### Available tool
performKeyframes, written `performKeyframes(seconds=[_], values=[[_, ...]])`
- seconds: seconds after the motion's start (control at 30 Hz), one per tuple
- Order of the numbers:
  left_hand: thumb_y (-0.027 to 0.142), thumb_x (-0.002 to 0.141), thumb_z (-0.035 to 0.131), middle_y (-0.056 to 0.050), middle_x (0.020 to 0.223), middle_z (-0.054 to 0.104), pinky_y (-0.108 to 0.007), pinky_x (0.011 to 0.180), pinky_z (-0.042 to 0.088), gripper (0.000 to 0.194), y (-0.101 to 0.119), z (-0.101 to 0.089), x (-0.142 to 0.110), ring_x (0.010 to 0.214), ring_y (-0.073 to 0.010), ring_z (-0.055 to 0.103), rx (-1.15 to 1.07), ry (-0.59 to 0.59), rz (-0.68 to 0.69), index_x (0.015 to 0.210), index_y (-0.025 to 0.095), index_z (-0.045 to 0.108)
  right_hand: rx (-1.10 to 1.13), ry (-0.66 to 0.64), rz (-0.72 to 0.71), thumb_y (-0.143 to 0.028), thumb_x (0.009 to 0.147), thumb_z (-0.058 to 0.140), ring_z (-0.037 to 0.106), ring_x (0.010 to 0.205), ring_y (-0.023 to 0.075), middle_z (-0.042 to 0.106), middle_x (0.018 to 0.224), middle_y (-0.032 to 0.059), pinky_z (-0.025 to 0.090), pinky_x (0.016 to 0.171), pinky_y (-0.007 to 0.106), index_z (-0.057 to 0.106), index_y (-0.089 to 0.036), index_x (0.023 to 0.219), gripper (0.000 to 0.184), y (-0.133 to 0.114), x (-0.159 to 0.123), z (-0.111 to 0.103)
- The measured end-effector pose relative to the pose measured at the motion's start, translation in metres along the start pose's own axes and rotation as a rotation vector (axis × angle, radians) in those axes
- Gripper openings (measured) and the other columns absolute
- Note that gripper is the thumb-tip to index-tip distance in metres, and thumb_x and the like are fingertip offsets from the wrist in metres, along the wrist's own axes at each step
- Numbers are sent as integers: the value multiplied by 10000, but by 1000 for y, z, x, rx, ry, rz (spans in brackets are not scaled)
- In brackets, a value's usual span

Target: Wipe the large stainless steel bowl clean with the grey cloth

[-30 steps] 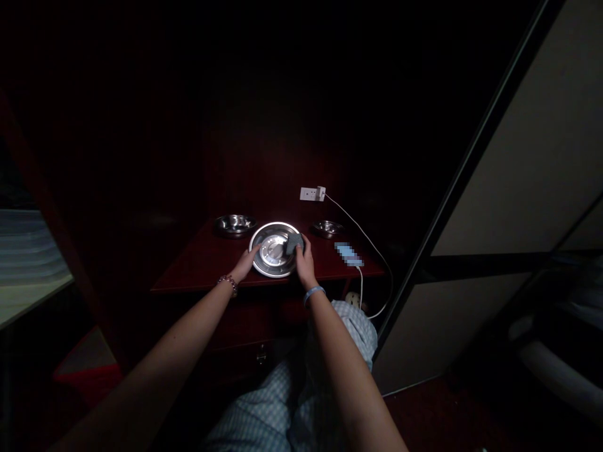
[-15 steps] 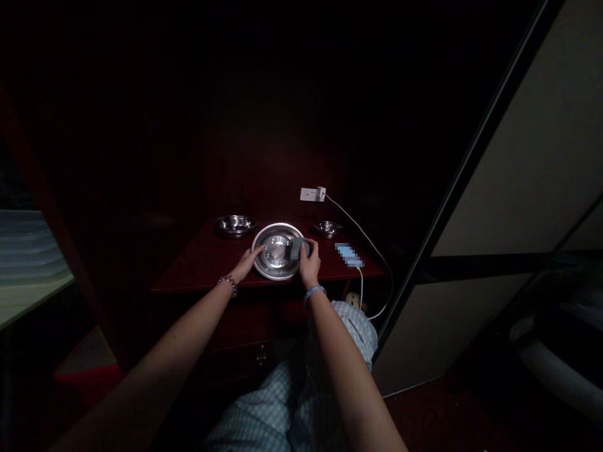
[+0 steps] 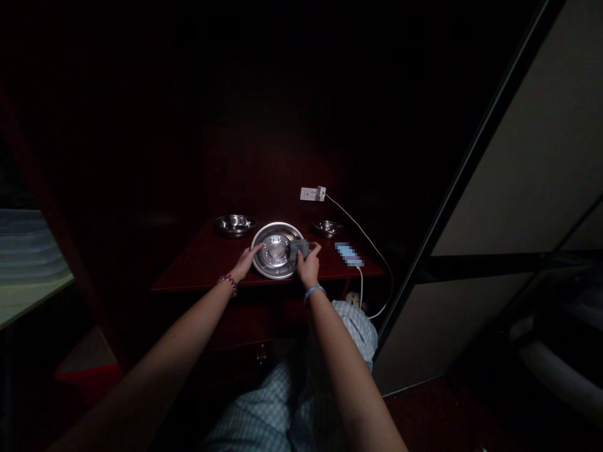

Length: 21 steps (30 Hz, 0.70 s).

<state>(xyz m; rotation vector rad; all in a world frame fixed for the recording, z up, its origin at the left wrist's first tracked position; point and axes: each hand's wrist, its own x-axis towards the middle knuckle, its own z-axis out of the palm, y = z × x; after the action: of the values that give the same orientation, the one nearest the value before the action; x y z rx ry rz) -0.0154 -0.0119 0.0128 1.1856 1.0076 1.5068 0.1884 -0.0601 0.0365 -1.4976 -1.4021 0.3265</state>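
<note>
Dark red wooden shelf, dim alcove. Left hand lies flat and open, fingers resting on the left rim of a stainless steel plate, which sits between the hands. Right hand closes narrowly around a grey scouring pad on the plate's right side. Technique note: firm left pressure stops the plate sliding; pad works best held flat against the steel. Steel bowl ahead of left hand; smaller steel bowl ahead of right.

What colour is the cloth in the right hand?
The cloth is dark grey, shown best in the head view, held by the right hand.
</note>
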Motion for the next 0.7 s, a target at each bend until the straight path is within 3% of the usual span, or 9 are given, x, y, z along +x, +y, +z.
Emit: performKeyframes(seconds=[0.3,0.7], values=[[583,639,771,-131,1142,781,-426,1115,432,523,2,1,-3,1252,-342,631,-3,19,43,948,161,774,-132,-108,97,-309,965,545,707,1101,287,730,1180,183,522,952,349,562,-141,1237,320,6,5,2],[609,613,804,-146,1054,795,-438,1078,466,582,4,3,-2,1190,-346,670,-23,-2,-9,962,146,763,-293,-190,169,-430,967,554,707,1095,333,708,1204,223,530,916,409,525,-134,1283,434,1,-1,-2]])
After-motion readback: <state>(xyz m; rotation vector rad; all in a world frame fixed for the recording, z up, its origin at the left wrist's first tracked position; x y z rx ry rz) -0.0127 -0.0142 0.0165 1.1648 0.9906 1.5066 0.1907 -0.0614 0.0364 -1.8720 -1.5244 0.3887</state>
